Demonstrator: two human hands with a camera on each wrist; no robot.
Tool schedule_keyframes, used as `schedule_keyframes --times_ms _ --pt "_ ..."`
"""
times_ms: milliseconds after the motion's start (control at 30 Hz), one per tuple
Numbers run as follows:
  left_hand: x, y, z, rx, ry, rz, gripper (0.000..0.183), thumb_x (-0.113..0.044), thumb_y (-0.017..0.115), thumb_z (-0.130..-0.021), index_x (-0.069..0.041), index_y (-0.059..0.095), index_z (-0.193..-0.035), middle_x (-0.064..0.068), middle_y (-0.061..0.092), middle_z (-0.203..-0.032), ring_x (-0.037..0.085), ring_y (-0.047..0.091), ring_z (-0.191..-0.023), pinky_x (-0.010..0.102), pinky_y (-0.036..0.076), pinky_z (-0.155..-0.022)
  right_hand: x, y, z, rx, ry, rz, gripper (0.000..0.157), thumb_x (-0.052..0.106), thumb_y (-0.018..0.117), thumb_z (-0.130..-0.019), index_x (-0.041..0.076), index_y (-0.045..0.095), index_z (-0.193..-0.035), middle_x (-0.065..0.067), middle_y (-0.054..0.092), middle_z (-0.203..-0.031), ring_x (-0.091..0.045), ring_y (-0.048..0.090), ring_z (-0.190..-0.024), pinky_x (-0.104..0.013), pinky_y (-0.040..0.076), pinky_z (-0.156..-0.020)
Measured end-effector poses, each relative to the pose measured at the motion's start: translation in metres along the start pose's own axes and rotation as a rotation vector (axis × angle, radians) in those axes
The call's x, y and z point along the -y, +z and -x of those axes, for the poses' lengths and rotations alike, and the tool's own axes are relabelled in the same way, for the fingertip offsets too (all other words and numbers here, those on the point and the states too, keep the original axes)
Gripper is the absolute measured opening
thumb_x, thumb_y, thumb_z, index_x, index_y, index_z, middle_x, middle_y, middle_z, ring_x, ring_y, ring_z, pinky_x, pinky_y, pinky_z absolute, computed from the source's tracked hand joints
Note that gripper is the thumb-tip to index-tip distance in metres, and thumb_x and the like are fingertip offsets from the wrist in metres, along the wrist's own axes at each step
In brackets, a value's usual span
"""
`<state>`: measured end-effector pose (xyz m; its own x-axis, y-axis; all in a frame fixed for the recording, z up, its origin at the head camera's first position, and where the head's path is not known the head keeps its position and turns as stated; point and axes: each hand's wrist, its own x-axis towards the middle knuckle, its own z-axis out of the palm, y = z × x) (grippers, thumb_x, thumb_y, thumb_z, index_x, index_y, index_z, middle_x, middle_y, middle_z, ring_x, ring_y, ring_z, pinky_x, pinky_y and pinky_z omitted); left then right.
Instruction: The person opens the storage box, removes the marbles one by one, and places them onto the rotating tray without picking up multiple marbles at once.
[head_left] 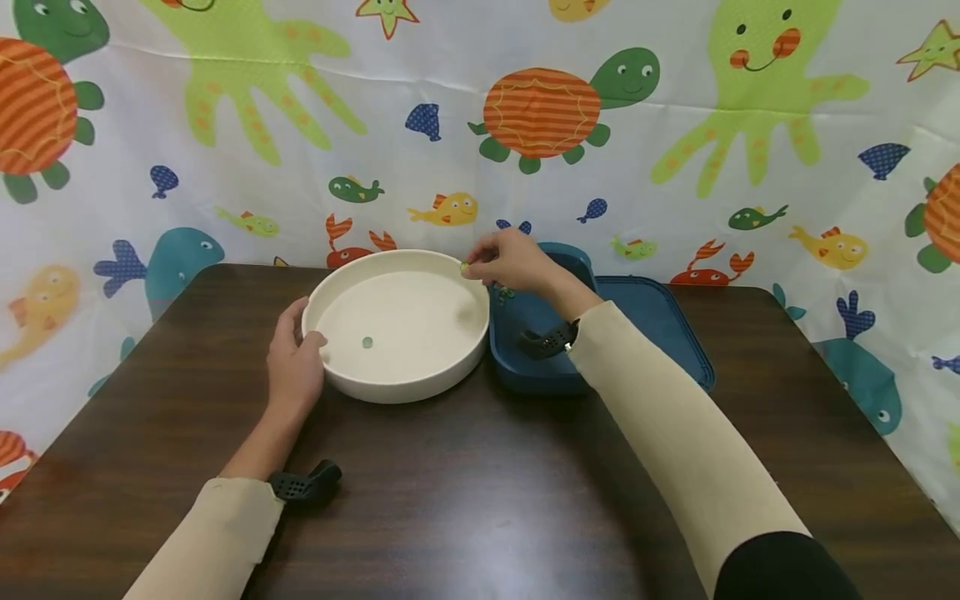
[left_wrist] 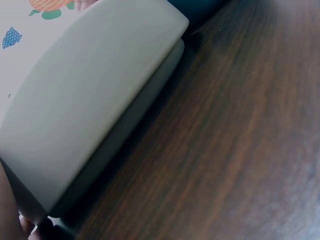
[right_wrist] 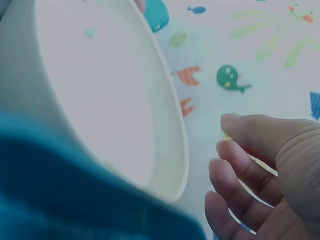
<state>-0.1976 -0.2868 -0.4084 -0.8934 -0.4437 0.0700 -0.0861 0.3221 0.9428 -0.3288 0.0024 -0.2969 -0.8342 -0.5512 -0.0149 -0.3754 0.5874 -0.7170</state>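
Note:
My left hand (head_left: 295,354) holds the left side of a round, shallow white dish (head_left: 397,392), thumb over the rim and fingers along the outer wall. Inside the dish lies one small green piece (head_left: 367,342), which also shows as a pale green spot in the right wrist view. Above the dish's right rim, my right hand (head_left: 513,260) pinches a tiny yellow-green piece (head_left: 464,266) between thumb and index finger; its exact kind I cannot tell. Below that hand stands a blue container (head_left: 525,371) with several small green bits (head_left: 504,292) inside, partly hidden by the forearm.
A flat blue lid or tray (head_left: 660,321) lies to the right of the container, partly behind the right sleeve. Everything stands on a dark wooden table (head_left: 420,492). A white cloth with printed sea animals (head_left: 450,67) hangs behind the table's far edge.

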Motion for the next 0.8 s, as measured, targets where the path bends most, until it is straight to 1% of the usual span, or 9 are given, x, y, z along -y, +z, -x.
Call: schedule_keyframes --times_ms 133,233,333,400,467,533,633,700,800 --pt "0.002 -0.003 -0.001 -0.019 0.007 0.007 0.065 -0.013 0.034 -0.097 -0.019 0.025 -0.161 0.003 0.027 -0.168 0.022 0.029 -0.154 0.047 0.027 -0.125 0.014 0.007 -0.004 0.019 -0.024 -0.031 0.019 0.023 0.071 -0.094 0.011 0.074 -0.108 -0.012 0.070 -0.102 -0.030 0.067 -0.092 -0.045 0.060 -0.084" --pt "0.002 -0.001 -0.002 -0.016 0.008 0.004 0.065 -0.013 0.035 -0.097 -0.019 0.025 -0.161 0.003 0.026 -0.168 0.021 0.028 -0.155 0.046 0.027 -0.126 0.021 0.011 -0.008 0.029 -0.027 -0.043 0.019 0.023 0.070 -0.094 0.011 0.074 -0.108 -0.012 0.071 -0.103 -0.033 0.068 -0.098 -0.036 0.060 -0.077" --pt "0.001 0.002 -0.002 -0.013 0.009 0.004 0.065 -0.013 0.035 -0.097 -0.018 0.026 -0.161 0.003 0.027 -0.168 0.021 0.028 -0.155 0.045 0.026 -0.126 0.025 0.014 -0.011 0.041 -0.030 -0.058 0.020 0.023 0.070 -0.094 0.011 0.074 -0.109 -0.015 0.072 -0.107 -0.030 0.069 -0.095 -0.028 0.059 -0.073" --pt "0.000 0.003 -0.003 -0.016 0.012 0.010 0.065 -0.013 0.035 -0.097 -0.018 0.026 -0.161 0.003 0.028 -0.168 0.020 0.029 -0.154 0.044 0.026 -0.126 0.027 0.017 -0.014 0.047 -0.038 -0.069 0.020 0.023 0.071 -0.094 0.010 0.074 -0.109 -0.014 0.071 -0.107 -0.027 0.068 -0.092 -0.029 0.059 -0.075" --pt "0.000 0.005 -0.003 -0.019 0.018 0.019 0.065 -0.012 0.036 -0.096 -0.017 0.027 -0.161 0.003 0.029 -0.167 0.020 0.030 -0.154 0.044 0.027 -0.126 0.027 0.020 -0.017 0.052 -0.043 -0.083 0.020 0.022 0.071 -0.094 0.010 0.074 -0.109 -0.015 0.071 -0.106 -0.024 0.067 -0.089 -0.035 0.060 -0.079" --pt "-0.001 0.006 -0.003 -0.020 0.020 0.024 0.065 -0.013 0.036 -0.096 -0.018 0.028 -0.161 0.003 0.029 -0.167 0.020 0.030 -0.154 0.044 0.027 -0.126 0.026 0.024 -0.020 0.058 -0.040 -0.095 0.020 0.022 0.071 -0.094 0.009 0.074 -0.109 -0.014 0.071 -0.105 -0.027 0.067 -0.090 -0.040 0.060 -0.083" --pt "-0.002 0.006 -0.003 -0.022 0.016 0.025 0.065 -0.012 0.036 -0.096 -0.019 0.028 -0.160 0.002 0.029 -0.167 0.019 0.030 -0.154 0.044 0.027 -0.126 0.026 0.032 -0.023 0.074 -0.029 -0.111 0.021 0.020 0.070 -0.094 0.007 0.074 -0.111 -0.018 0.072 -0.109 -0.031 0.068 -0.094 -0.038 0.059 -0.080" --pt "-0.002 0.005 -0.002 -0.021 0.009 0.020 0.065 -0.012 0.036 -0.096 -0.019 0.027 -0.161 0.002 0.028 -0.168 0.020 0.029 -0.154 0.044 0.027 -0.126 0.026 0.041 -0.025 0.084 -0.020 -0.106 0.022 0.020 0.071 -0.094 0.006 0.074 -0.111 -0.016 0.072 -0.107 -0.035 0.069 -0.099 -0.032 0.057 -0.075" --pt "-0.002 0.002 0.001 -0.014 -0.003 0.010 0.066 -0.013 0.035 -0.097 -0.019 0.026 -0.161 0.002 0.026 -0.168 0.021 0.029 -0.154 0.045 0.027 -0.126 0.029 0.056 -0.028 0.114 -0.005 -0.109 0.023 0.020 0.071 -0.094 0.006 0.074 -0.112 -0.013 0.073 -0.107 -0.037 0.068 -0.104 -0.031 0.055 -0.072"
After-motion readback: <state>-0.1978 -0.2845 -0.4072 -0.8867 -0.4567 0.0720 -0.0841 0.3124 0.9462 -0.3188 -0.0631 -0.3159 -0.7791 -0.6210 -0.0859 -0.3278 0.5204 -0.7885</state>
